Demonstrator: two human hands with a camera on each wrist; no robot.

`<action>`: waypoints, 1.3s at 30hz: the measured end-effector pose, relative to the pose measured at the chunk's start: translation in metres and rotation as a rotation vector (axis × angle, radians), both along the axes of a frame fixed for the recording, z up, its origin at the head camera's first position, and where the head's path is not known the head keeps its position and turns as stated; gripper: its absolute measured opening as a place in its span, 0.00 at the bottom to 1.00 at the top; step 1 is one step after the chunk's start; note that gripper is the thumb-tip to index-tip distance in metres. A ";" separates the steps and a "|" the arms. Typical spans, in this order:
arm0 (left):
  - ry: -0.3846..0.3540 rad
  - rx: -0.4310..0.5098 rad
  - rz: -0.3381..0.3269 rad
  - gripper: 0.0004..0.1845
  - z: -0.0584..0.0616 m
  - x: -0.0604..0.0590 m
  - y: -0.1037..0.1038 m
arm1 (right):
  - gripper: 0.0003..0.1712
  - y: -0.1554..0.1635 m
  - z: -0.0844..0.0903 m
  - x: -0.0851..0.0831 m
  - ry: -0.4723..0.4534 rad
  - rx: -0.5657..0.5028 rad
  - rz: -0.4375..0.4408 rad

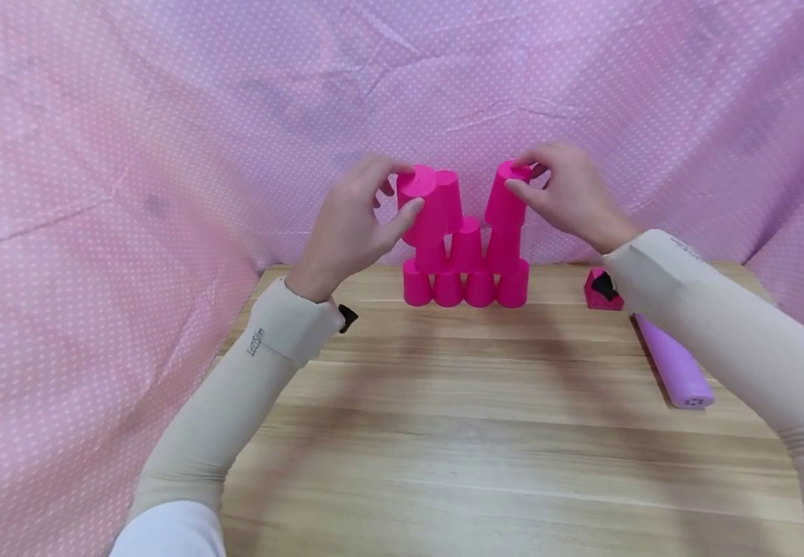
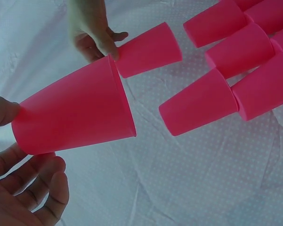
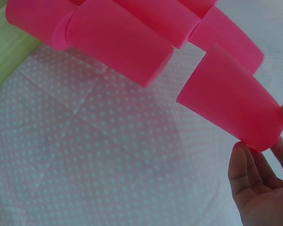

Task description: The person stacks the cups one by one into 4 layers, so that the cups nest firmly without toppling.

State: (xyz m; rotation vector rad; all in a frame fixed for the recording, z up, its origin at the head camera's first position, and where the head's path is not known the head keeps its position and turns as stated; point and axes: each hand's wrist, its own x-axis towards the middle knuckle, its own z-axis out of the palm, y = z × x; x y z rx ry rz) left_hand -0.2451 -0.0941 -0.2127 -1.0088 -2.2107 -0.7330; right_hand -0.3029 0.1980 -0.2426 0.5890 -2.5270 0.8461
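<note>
Pink cups (image 1: 478, 288) stand mouth down in a stacked wall: several in the bottom row, three above, and one third-row cup (image 1: 450, 199) at the left. My left hand (image 1: 356, 220) pinches a pink cup (image 2: 75, 113) by its narrow base, thumb opposite the fingers. This cup hangs mouth down, nearer to me than the third-row cup and apart from the stack. Another inverted cup (image 3: 230, 99) is pinched at its base by my right hand (image 1: 569, 186). It hovers above the right end of the second row, its rim apart from the cups in the right wrist view.
The wall stands near the back edge of a wooden table (image 1: 471, 449), before a pink dotted cloth (image 1: 304, 100). A purple tube-like object (image 1: 676, 363) with small holes in its end lies at the right. Beyond it sits a small pink block (image 1: 603, 300), partly hidden by my right wrist.
</note>
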 end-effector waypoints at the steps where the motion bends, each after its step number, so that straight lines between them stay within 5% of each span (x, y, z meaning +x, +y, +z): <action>1: -0.005 -0.006 0.009 0.16 0.001 -0.001 0.001 | 0.19 -0.001 0.000 -0.002 -0.028 0.002 -0.002; 8: -0.009 -0.042 0.079 0.17 0.014 -0.015 0.007 | 0.23 -0.012 -0.004 -0.015 -0.210 0.029 -0.032; 16: -0.040 -0.059 0.125 0.19 0.026 -0.033 0.016 | 0.22 -0.013 -0.007 -0.024 -0.228 0.018 -0.032; 24: -0.103 -0.038 0.187 0.19 0.027 -0.051 0.025 | 0.21 -0.016 -0.007 -0.026 -0.273 0.001 -0.012; 39: -0.311 -0.006 0.224 0.21 0.028 -0.077 0.052 | 0.28 -0.025 -0.011 -0.023 -0.323 0.010 -0.004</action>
